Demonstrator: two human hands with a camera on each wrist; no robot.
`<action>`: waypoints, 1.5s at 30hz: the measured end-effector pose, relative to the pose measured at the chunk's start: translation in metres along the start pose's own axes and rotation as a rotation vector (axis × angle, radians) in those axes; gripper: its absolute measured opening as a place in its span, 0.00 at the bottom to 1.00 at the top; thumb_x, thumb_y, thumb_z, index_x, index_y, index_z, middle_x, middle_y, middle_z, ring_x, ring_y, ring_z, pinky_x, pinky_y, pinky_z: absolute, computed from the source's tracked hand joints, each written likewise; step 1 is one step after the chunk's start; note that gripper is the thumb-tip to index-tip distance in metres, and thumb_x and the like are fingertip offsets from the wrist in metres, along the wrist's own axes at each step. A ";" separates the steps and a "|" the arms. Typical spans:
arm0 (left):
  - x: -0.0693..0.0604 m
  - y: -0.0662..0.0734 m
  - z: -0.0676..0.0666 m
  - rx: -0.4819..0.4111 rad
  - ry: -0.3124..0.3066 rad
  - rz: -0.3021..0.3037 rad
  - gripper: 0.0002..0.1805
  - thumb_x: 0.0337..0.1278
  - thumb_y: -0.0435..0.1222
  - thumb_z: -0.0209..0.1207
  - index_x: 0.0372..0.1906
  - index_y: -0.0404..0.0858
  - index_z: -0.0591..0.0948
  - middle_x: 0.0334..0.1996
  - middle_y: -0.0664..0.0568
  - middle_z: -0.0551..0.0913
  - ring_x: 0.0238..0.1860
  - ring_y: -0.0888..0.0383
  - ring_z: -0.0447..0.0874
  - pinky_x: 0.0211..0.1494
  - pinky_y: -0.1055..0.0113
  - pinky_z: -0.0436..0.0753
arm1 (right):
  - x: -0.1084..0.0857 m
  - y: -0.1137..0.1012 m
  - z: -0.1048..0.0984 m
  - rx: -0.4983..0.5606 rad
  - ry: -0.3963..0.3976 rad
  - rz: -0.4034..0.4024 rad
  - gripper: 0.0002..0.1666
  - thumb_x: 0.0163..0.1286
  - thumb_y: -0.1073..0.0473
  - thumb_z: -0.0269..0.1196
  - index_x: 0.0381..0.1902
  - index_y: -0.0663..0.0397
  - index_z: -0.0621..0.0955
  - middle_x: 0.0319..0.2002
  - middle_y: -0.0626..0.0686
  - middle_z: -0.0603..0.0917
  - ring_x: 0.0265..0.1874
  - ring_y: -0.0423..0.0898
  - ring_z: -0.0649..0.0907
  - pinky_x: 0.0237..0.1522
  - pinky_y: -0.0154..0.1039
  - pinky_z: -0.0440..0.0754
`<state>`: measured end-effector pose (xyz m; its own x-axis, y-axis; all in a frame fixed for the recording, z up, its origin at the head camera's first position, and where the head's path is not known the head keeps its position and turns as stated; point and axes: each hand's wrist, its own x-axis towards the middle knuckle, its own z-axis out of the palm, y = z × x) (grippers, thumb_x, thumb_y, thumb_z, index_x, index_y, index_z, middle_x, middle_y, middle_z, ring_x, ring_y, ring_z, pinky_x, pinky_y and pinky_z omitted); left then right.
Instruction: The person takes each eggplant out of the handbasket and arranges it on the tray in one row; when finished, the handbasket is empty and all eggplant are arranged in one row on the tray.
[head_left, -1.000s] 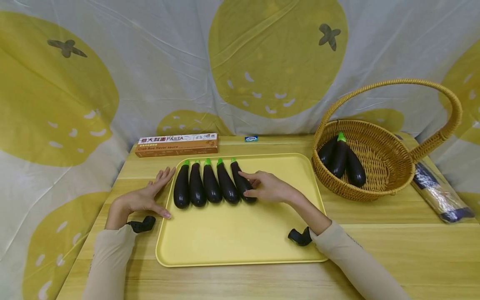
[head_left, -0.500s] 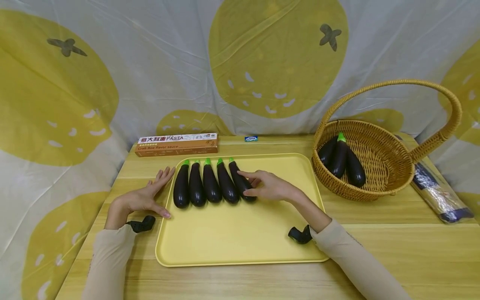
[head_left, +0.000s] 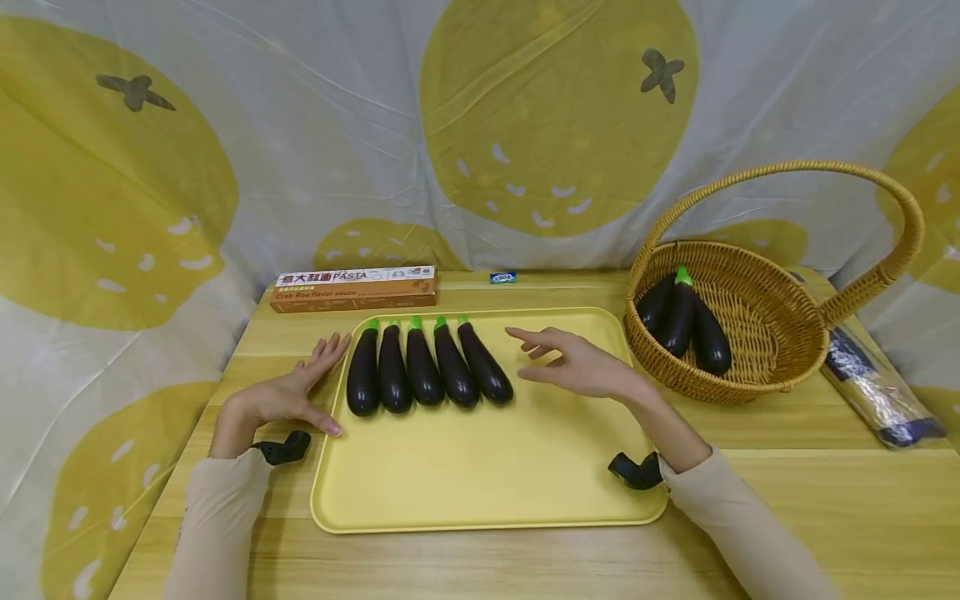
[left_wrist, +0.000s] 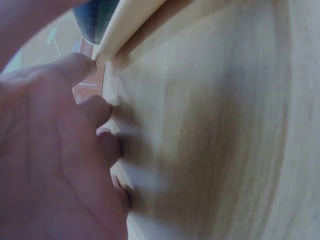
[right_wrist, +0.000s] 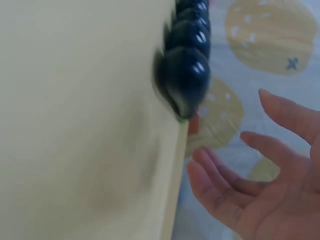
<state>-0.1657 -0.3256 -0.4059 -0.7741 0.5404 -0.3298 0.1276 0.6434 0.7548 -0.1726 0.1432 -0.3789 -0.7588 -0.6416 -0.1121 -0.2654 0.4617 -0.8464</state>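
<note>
Several dark purple eggplants with green stem ends lie side by side on a yellow tray (head_left: 480, 475), the rightmost eggplant (head_left: 486, 367) tilted a little. My right hand (head_left: 573, 362) hovers over the tray just right of that eggplant, fingers extended and holding nothing. In the right wrist view the row of eggplants (right_wrist: 187, 75) stands apart from the fingers. At the tray's left edge my left hand (head_left: 292, 396) rests with fingers spread, its thumb by the rim. The left wrist view shows its fingertips (left_wrist: 111, 150) touching the wooden table beside the tray rim (left_wrist: 120, 35).
A wicker basket (head_left: 780, 317) with a tall handle stands right of the tray, with several eggplants (head_left: 678, 317) inside. Behind the tray are a pasta box (head_left: 356, 292) and a small blue packet (head_left: 502, 277). A clear plastic package (head_left: 877, 387) lies right of the basket.
The right hand has let go of the rightmost eggplant and moved right, away from it. That eggplant shifted slightly left earlier. The left hand has stayed in place.
</note>
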 end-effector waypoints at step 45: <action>0.000 -0.001 0.000 0.011 -0.004 0.006 0.77 0.42 0.39 0.81 0.84 0.39 0.33 0.80 0.33 0.18 0.78 0.30 0.07 0.72 0.24 0.19 | -0.133 0.096 -0.131 -0.212 0.310 0.576 0.43 0.83 0.45 0.51 0.82 0.63 0.51 0.66 0.84 0.68 0.35 0.59 0.82 0.31 0.42 0.76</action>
<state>-0.1659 -0.3258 -0.4064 -0.7708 0.5463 -0.3276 0.1389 0.6461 0.7505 -0.1748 0.3529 -0.3768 -0.9405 -0.0681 -0.3328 0.1443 0.8067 -0.5730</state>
